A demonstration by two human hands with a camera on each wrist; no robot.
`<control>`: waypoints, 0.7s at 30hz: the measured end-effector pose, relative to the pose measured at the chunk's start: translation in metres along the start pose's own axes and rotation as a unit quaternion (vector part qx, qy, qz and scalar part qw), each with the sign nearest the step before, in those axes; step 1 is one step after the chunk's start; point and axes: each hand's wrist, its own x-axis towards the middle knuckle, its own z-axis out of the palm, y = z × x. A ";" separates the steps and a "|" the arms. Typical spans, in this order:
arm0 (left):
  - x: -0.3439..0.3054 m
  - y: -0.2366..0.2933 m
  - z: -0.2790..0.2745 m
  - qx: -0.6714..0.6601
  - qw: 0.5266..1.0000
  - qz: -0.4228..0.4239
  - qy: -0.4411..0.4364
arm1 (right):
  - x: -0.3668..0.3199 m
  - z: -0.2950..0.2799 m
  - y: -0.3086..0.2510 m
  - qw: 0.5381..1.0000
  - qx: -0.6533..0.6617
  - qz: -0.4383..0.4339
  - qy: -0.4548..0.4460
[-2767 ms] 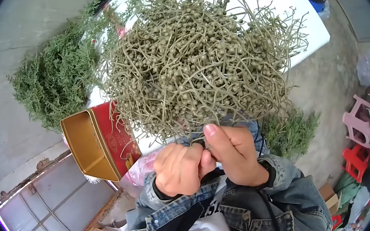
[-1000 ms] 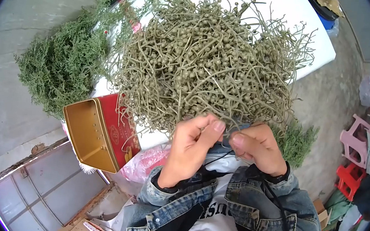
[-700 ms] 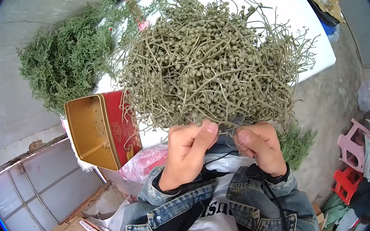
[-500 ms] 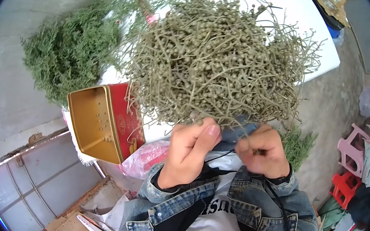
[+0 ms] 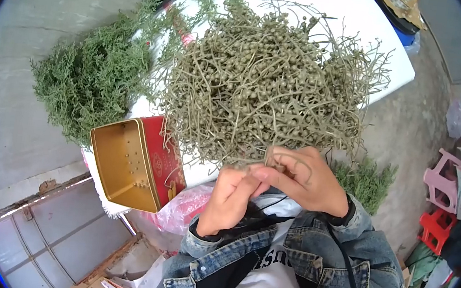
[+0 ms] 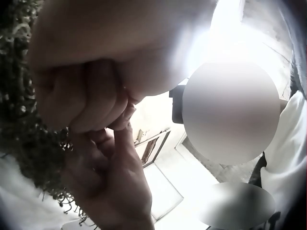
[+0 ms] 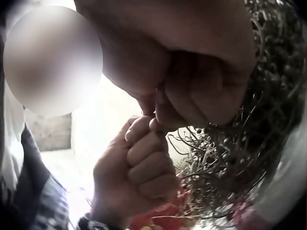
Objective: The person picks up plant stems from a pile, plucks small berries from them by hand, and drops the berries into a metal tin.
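Note:
Both hands meet in front of the person's chest, at the near edge of a big pile of grey-green stems with small round heads [image 5: 271, 86]. My left hand [image 5: 227, 197] has its fingers curled, thumb and forefinger pinching at the point where the hands meet. My right hand [image 5: 314, 182] pinches there too, and a thin curved stem [image 5: 268, 155] loops over its fingers. Each wrist view has the fingertips of the left hand [image 7: 136, 167] and right hand [image 6: 115, 182] pressed together, hiding the pinched part.
Left of the pile, a red tin [image 5: 163, 142] lies tipped with its gold inside showing and several small round heads in it. Green sprigs [image 5: 99, 72] spread beyond it. The pile lies on a white table [image 5: 400, 72]. Pink [image 5: 442, 179] and red stools [image 5: 435, 230] stand at right.
From apart, with a stem between them, the hands have come together again; the right hand moved left to the left hand's fingertips. Small round heads now show inside the tin.

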 end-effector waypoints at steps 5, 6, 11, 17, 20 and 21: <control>-0.001 0.003 -0.007 -0.047 0.997 -0.051 -0.031 | -0.003 -0.001 0.006 0.996 0.077 -0.043 -0.016; 0.000 0.002 -0.007 -0.071 0.994 -0.077 -0.037 | -0.003 -0.002 0.007 0.993 0.108 -0.027 -0.033; 0.008 -0.016 -0.001 -0.360 0.923 -0.102 -0.087 | -0.006 -0.007 0.006 0.986 0.165 -0.002 -0.038; 0.008 -0.017 0.005 -0.531 0.838 -0.107 -0.060 | -0.023 0.001 0.018 0.940 0.341 -0.001 0.021; 0.013 -0.011 -0.001 -0.450 0.890 -0.055 -0.042 | -0.016 0.001 0.018 0.935 0.353 -0.017 0.037; 0.013 -0.008 0.002 -0.394 0.917 -0.052 -0.042 | -0.015 0.000 0.015 0.952 0.304 -0.024 0.037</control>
